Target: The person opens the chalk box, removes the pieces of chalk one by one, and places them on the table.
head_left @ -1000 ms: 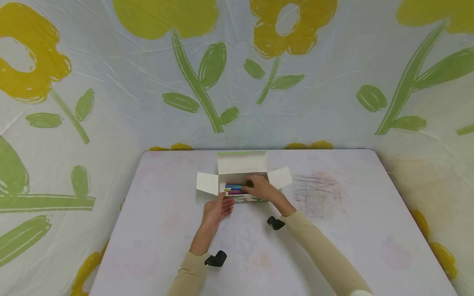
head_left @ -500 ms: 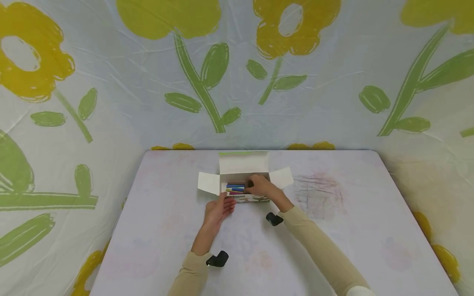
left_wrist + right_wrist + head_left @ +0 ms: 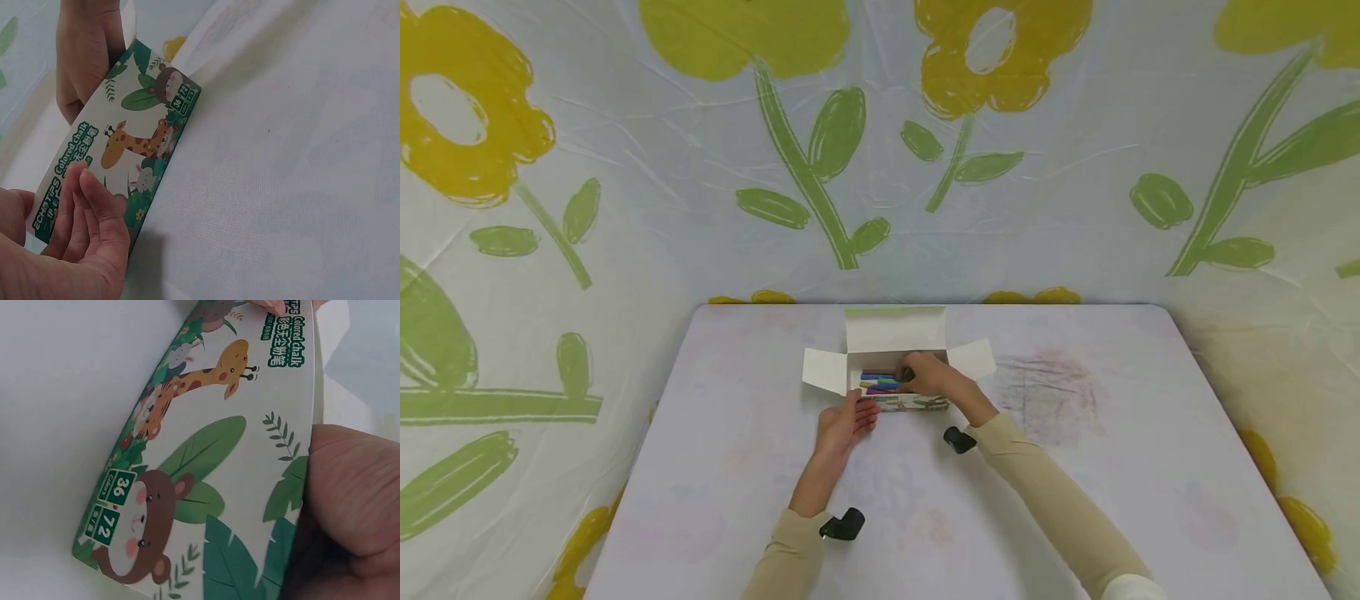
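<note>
A white cardboard chalk box printed with green leaves and cartoon animals (image 3: 910, 403) stands near the centre of the head view, toward the far edge of a pale table top with faint coloured prints (image 3: 730, 450). Its white rear flap (image 3: 897, 331) rises behind the opening, while a white left side flap (image 3: 825, 369) and a white right side flap (image 3: 972, 360) fold outward. Slim coloured chalk sticks, blue, green, yellowish and magenta among them (image 3: 880, 385), lie lengthwise in the left part of the box. The person's left hand (image 3: 840, 427) is at its near left corner, thumb over the near rim and loosely bent fingers along the printed front, with the wall between them. The person's right hand (image 3: 927, 375) reaches over the right part of the near rim, its fingers bent down inside beside the sticks; whether they pinch one I cannot tell, as the fingertips are hidden. In the left wrist view the box slants from lower left to upper centre, showing a giraffe and "Colored chalk" lettering; in the right wrist view, a brown animal face and the numbers 36 and 72 fill the lower left. Beige sleeves (image 3: 1045, 492) enter along the bottom of the head view, and a reddish-grey smudge (image 3: 1048, 396) marks the table right of the box.
</note>
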A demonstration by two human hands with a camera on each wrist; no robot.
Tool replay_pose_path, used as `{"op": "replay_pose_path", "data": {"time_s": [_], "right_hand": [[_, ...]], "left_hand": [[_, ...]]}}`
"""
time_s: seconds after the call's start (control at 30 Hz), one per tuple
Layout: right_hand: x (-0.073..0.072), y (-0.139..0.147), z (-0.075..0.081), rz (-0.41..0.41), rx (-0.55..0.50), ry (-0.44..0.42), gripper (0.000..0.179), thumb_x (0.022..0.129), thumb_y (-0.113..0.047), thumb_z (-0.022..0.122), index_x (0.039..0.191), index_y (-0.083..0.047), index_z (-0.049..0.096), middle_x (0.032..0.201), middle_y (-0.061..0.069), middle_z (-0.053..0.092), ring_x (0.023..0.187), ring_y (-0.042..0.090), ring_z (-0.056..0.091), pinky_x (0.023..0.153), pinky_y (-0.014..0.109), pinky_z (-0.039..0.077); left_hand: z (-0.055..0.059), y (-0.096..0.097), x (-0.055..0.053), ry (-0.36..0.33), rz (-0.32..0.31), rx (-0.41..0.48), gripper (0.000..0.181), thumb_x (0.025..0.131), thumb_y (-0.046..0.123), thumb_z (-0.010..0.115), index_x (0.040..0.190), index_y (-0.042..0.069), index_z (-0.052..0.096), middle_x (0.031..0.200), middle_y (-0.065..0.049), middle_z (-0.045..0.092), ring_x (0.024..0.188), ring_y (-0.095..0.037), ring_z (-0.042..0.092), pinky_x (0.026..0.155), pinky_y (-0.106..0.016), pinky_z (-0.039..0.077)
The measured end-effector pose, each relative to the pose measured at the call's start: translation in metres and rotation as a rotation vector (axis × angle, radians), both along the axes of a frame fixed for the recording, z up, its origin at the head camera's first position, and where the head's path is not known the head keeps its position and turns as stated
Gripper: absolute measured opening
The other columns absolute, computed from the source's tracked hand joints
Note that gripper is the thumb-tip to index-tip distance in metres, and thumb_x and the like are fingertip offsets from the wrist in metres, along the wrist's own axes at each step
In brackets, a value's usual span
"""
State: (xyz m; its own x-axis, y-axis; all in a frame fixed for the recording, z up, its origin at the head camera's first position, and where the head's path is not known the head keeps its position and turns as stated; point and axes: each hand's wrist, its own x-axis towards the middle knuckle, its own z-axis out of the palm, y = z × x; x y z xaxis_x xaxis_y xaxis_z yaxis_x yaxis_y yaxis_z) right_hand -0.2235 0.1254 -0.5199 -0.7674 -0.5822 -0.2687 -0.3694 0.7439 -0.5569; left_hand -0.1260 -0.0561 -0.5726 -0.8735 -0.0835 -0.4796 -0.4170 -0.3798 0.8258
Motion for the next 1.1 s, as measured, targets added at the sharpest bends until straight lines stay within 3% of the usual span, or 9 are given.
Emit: {"op": "replay_pose_path", "data": {"time_s": [0.13,0.33,0.43,0.57,0.8,1.1], "right_hand": [[0.000,0.000,0.003,0.045,0.004,0.015,0.022,0.097,-0.009,0.072,0.113,0.006,0.073,0.109,0.017,0.071,0.097,0.028,0.068,0.085,0.039,0.058],[0.001,0.005,0.001,0.100,-0.056,0.101,0.020,0.098,-0.008,0.071,0.109,0.009,0.074,0.094,0.015,0.072,0.074,0.018,0.061,0.068,0.031,0.051],[0.002,0.005,0.000,0.125,-0.045,0.152,0.021,0.097,-0.007,0.071,0.112,0.008,0.073,0.097,0.015,0.073,0.077,0.020,0.062,0.069,0.033,0.051],[0.003,0.003,0.001,0.128,0.006,0.181,0.026,0.095,-0.006,0.073,0.119,0.006,0.071,0.109,0.015,0.073,0.095,0.026,0.068,0.084,0.039,0.056],[0.000,-0.005,0.002,0.127,0.066,0.146,0.028,0.094,-0.007,0.076,0.119,0.003,0.070,0.105,0.011,0.071,0.095,0.024,0.066,0.086,0.039,0.056],[-0.002,-0.010,0.002,0.164,0.062,0.114,0.029,0.095,-0.011,0.075,0.119,0.003,0.070,0.106,0.011,0.071,0.096,0.023,0.065,0.088,0.039,0.055]], "left_hand": [[-0.001,0.000,0.000,0.001,0.002,0.002,0.045,0.105,0.029,0.058,0.110,-0.014,0.068,0.086,-0.008,0.075,0.073,-0.009,0.069,0.069,-0.021,0.058],[0.000,-0.001,-0.001,0.015,-0.010,0.003,0.046,0.106,0.030,0.057,0.111,-0.014,0.068,0.087,-0.009,0.075,0.074,-0.010,0.069,0.070,-0.022,0.058],[0.001,-0.002,0.000,0.022,-0.017,0.006,0.047,0.106,0.030,0.056,0.112,-0.015,0.067,0.088,-0.009,0.075,0.074,-0.010,0.069,0.070,-0.022,0.059],[0.001,-0.002,0.001,0.025,-0.021,0.011,0.048,0.107,0.030,0.056,0.113,-0.016,0.067,0.088,-0.010,0.075,0.074,-0.010,0.068,0.071,-0.023,0.059],[-0.001,-0.001,-0.001,0.011,-0.005,0.007,0.045,0.105,0.029,0.058,0.110,-0.014,0.068,0.084,-0.008,0.074,0.073,-0.010,0.068,0.069,-0.021,0.058],[-0.005,0.000,-0.002,-0.002,0.001,-0.004,0.045,0.105,0.030,0.058,0.109,-0.013,0.069,0.086,-0.009,0.075,0.074,-0.010,0.069,0.070,-0.022,0.059]]}}
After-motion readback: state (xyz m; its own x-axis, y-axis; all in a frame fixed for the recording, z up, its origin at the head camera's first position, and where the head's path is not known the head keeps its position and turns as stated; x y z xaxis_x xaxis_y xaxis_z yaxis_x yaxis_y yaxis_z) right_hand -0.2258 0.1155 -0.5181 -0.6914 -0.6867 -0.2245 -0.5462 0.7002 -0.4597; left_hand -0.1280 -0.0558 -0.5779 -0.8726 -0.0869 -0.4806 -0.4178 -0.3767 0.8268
